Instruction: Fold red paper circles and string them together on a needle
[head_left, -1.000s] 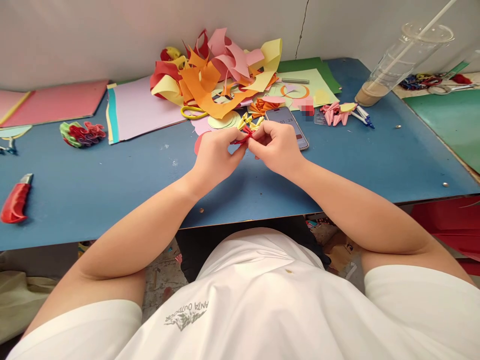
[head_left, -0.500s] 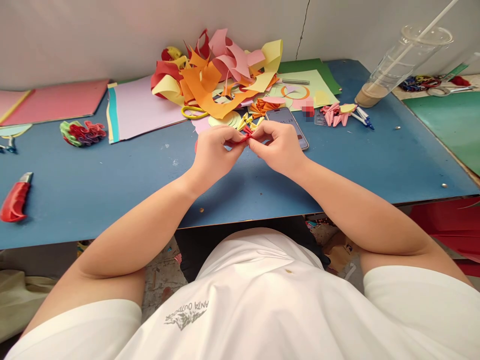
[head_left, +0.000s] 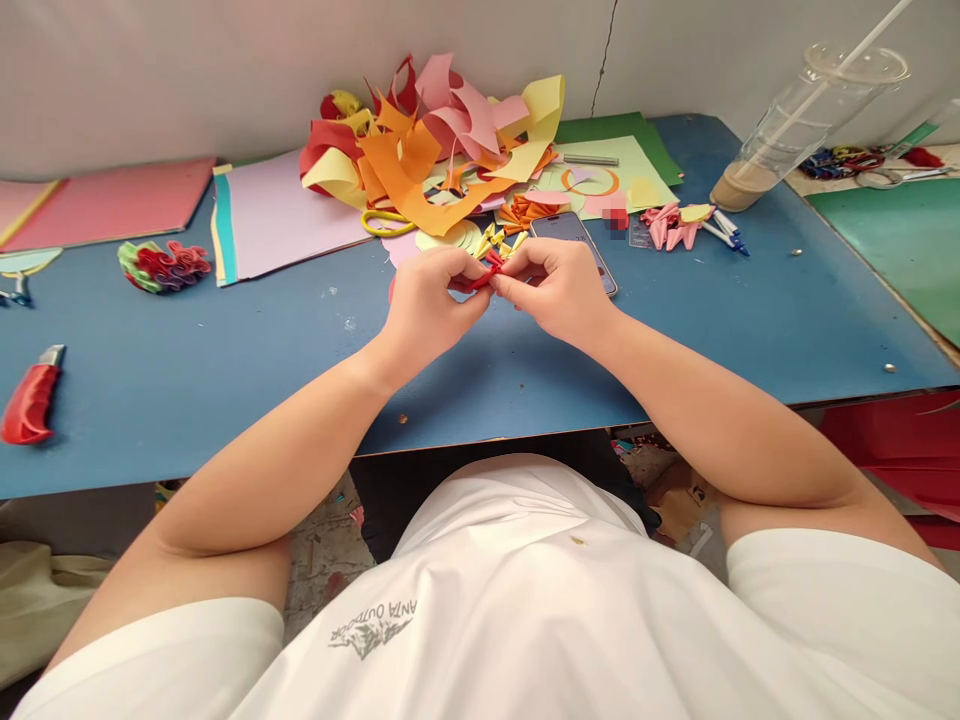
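Note:
Between my fingertips is a small piece of red paper, folded or rolled, its exact shape mostly covered by the fingers. My left hand pinches it from the left with thumb and forefinger. From the other side my right hand grips it the same way, and the two hands nearly touch above the table. Just beyond the fingers lie small yellow folded paper pieces. A phone lies partly behind my right hand. Orange folded paper pieces sit a little farther back.
Paper offcuts pile up against the wall, with yellow-handled scissors under them. A tall plastic cup with a straw stands back right, near pink folded pieces and pens. A red utility knife lies at far left.
Both hands stay in almost the same place, still pinching the red paper. The fingers have shifted slightly, and a bit more red shows by the left fingertips.

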